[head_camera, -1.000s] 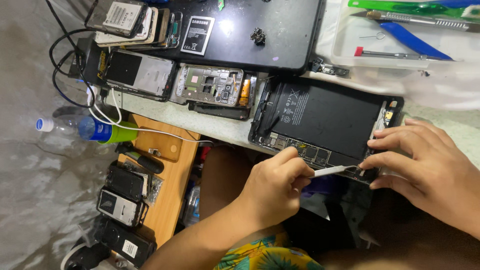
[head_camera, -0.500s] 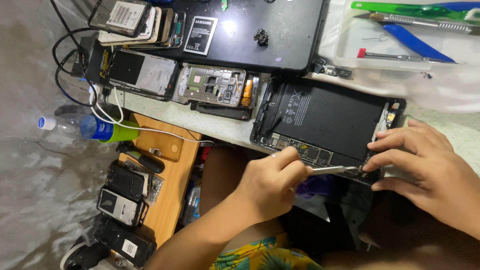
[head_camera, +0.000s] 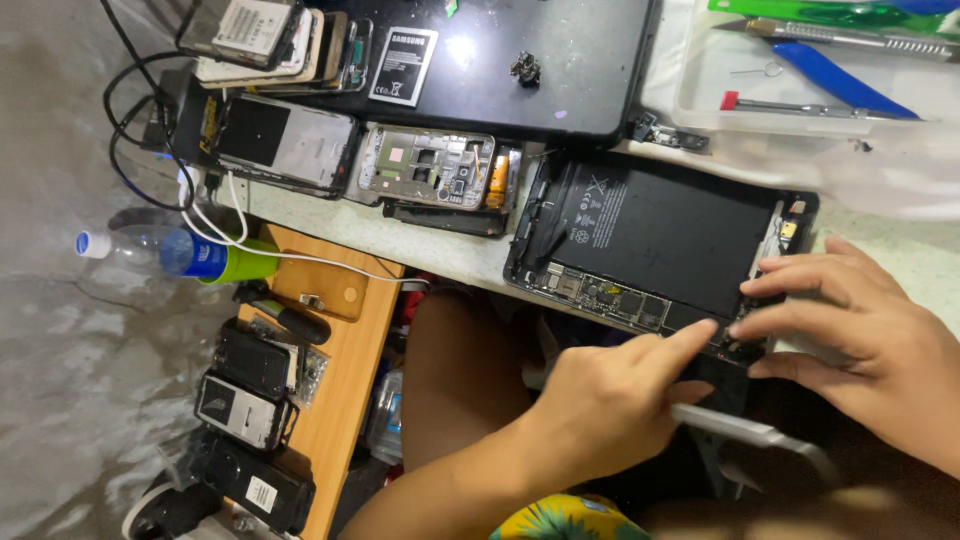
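An opened black tablet (head_camera: 670, 235) lies on the table edge, its battery and a circuit strip exposed. My left hand (head_camera: 600, 405) reaches in from below. Its index finger is stretched out onto the tablet's lower edge, close to my right fingertips. The other fingers are curled around a white prying tool (head_camera: 755, 432) that sticks out to the right under the hand. My right hand (head_camera: 865, 340) comes from the right, with its fingertips pressing on the tablet's lower right corner and holding it.
Several opened phones (head_camera: 430, 170) and a dark laptop (head_camera: 540, 60) lie above the tablet. A clear tray (head_camera: 700, 90) holds blue-handled pliers (head_camera: 845, 85) and a screwdriver. A wooden stool (head_camera: 340, 370) at lower left carries more phones (head_camera: 245, 400). A plastic bottle (head_camera: 170, 250) and cables lie on the floor.
My left hand has turned. Its index finger now points onto the tablet's edge, and the white tool's tip has swung down away from the circuit strip. My right hand stays put.
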